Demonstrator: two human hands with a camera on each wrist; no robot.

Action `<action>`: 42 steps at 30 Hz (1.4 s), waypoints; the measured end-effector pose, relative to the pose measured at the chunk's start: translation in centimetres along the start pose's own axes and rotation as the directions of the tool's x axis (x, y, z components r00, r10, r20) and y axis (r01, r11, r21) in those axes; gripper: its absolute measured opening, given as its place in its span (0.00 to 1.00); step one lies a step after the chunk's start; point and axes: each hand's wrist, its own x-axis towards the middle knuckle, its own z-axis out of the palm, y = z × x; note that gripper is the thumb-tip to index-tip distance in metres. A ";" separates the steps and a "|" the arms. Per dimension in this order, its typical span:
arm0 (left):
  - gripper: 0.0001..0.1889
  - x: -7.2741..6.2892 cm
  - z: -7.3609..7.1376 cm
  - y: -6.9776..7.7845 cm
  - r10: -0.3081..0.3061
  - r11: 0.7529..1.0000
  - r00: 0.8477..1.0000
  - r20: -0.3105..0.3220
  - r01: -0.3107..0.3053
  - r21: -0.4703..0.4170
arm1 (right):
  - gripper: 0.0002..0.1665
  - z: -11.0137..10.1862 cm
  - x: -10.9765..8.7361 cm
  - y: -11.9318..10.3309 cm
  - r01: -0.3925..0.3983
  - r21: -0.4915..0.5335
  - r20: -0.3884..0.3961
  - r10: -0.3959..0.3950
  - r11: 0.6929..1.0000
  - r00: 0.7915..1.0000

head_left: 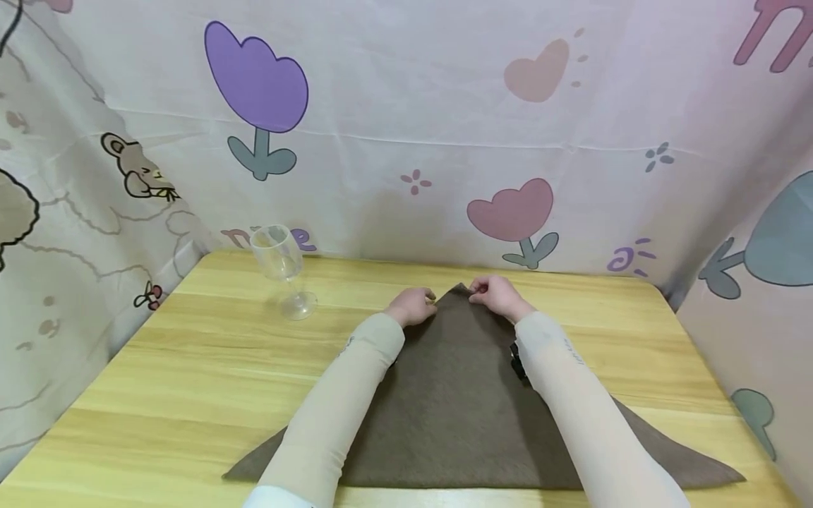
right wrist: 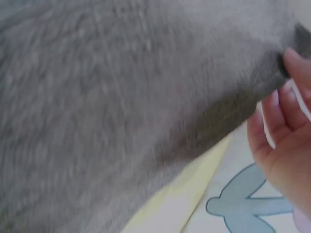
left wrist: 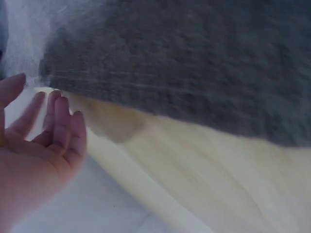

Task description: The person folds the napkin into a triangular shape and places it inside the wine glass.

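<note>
A brown cloth (head_left: 457, 409) lies on the table as a triangle, its long edge near me and its point at the far side. Close to that point, my right hand (head_left: 498, 296) pinches the cloth's right edge between thumb and fingers, as the right wrist view of the cloth (right wrist: 121, 107) shows. My left hand (head_left: 413, 306) is at the left edge, just below the point. In the left wrist view that hand (left wrist: 48, 150) has its thumb apart from its loosely bent fingers, beside the edge of the cloth (left wrist: 194, 63), with nothing between them.
A clear stemmed wine glass (head_left: 279, 264) stands upright on the light wooden table (head_left: 190, 381), back left. Printed fabric (head_left: 381, 85) hangs behind the table and along both sides. The cloth's side corners reach far left and right near the front edge.
</note>
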 end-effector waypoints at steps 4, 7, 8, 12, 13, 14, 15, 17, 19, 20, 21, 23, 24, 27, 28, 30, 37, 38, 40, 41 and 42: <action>0.15 0.4 -0.2 0.3 0.068 0.989 0.996 -0.060 -0.075 -0.125 | 0.04 -0.4 -0.2 -0.3 0.044 0.070 0.031 -0.046 0.997 0.998; 0.11 1.1 -0.1 0.5 0.065 0.986 0.993 -0.098 -0.079 -0.144 | 0.06 -0.6 -0.2 -0.4 0.060 0.115 0.041 -0.065 0.992 0.997; 0.11 1.5 0.0 0.4 0.060 0.987 0.993 -0.104 -0.074 -0.141 | 0.07 -0.6 -0.2 -0.4 0.059 0.130 0.040 -0.065 0.990 0.997; 0.14 2.7 0.8 -0.3 0.097 0.989 0.981 -0.169 -0.115 -0.095 | 0.12 -0.8 -0.1 -0.4 0.070 0.154 0.033 -0.076 0.986 0.997; 0.15 3.0 0.9 -0.5 0.103 0.988 0.980 -0.169 -0.119 -0.093 | 0.12 -0.8 -0.1 -0.4 0.072 0.156 0.030 -0.078 0.985 0.997; 0.15 3.4 1.1 -0.7 0.108 0.988 0.980 -0.170 -0.125 -0.094 | 0.13 -0.8 -0.1 -0.4 0.074 0.159 0.025 -0.079 0.984 0.997; 0.15 3.5 1.2 -0.7 0.113 0.986 0.979 -0.170 -0.132 -0.100 | 0.13 -0.9 -0.1 -0.4 0.080 0.162 0.021 -0.085 0.984 0.996; 0.14 4.1 1.5 -1.0 0.108 0.977 0.983 -0.150 -0.133 -0.167 | 0.12 -0.9 -0.1 -0.4 0.092 0.181 0.008 -0.095 0.979 0.995; 0.12 3.2 0.9 -0.1 0.071 0.967 0.991 -0.110 -0.096 -0.238 | 0.11 -0.9 -0.2 -0.5 0.100 0.214 -0.006 -0.101 0.972 0.995; 0.12 3.0 0.8 0.1 0.069 0.957 0.992 -0.109 -0.097 -0.273 | 0.11 -0.9 -0.3 -0.5 0.108 0.227 -0.016 -0.107 0.968 0.994; 0.12 2.5 0.6 0.5 0.069 0.947 0.991 -0.111 -0.100 -0.304 | 0.10 -1.0 -0.4 -0.6 0.113 0.240 -0.025 -0.110 0.964 0.994; 0.12 1.8 0.2 1.1 0.058 0.921 0.994 -0.090 -0.088 -0.379 | 0.10 -1.0 -0.5 -0.7 0.115 0.262 -0.042 -0.108 0.958 0.993; 0.13 1.6 0.1 1.2 0.054 0.909 0.995 -0.082 -0.083 -0.409 | 0.09 -1.0 -0.6 -0.8 0.111 0.274 -0.048 -0.102 0.955 0.994; 0.15 1.3 -0.1 1.5 0.036 0.871 0.998 -0.045 -0.053 -0.488 | 0.09 -1.0 -0.8 -1.0 0.102 0.283 -0.067 -0.087 0.954 0.994; 0.16 1.3 -0.1 1.5 0.034 0.862 0.999 -0.031 -0.045 -0.505 | 0.09 -1.1 -0.9 -1.1 0.099 0.286 -0.070 -0.083 0.953 0.994; 0.18 1.3 -0.2 1.5 0.037 0.847 0.999 -0.015 -0.039 -0.531 | 0.09 -1.1 -1.0 -1.2 0.102 0.282 -0.074 -0.084 0.954 0.994; 0.18 1.2 -0.2 1.5 0.145 0.879 0.989 -0.036 -0.146 -0.454 | 0.13 -1.4 -1.5 -1.1 0.094 0.352 -0.021 -0.092 0.931 0.996; 0.17 1.2 -0.2 1.5 0.161 0.888 0.986 -0.050 -0.167 -0.428 | 0.14 -1.6 -1.6 -1.2 0.078 0.364 -0.009 -0.080 0.928 0.997; 0.17 1.1 -0.2 1.8 0.180 0.900 0.982 -0.064 -0.191 -0.393 | 0.17 -1.9 -1.8 -1.2 0.036 0.365 0.025 -0.049 0.930 0.998; 0.17 1.1 -0.1 1.9 0.186 0.901 0.980 -0.069 -0.198 -0.385 | 0.18 -2.0 -1.9 -1.2 0.019 0.354 0.042 -0.037 0.935 0.998; 0.17 1.1 -0.1 1.9 0.195 0.904 0.978 -0.077 -0.209 -0.373 | 0.18 -2.1 -2.0 -1.2 0.000 0.340 0.059 -0.022 0.940 0.998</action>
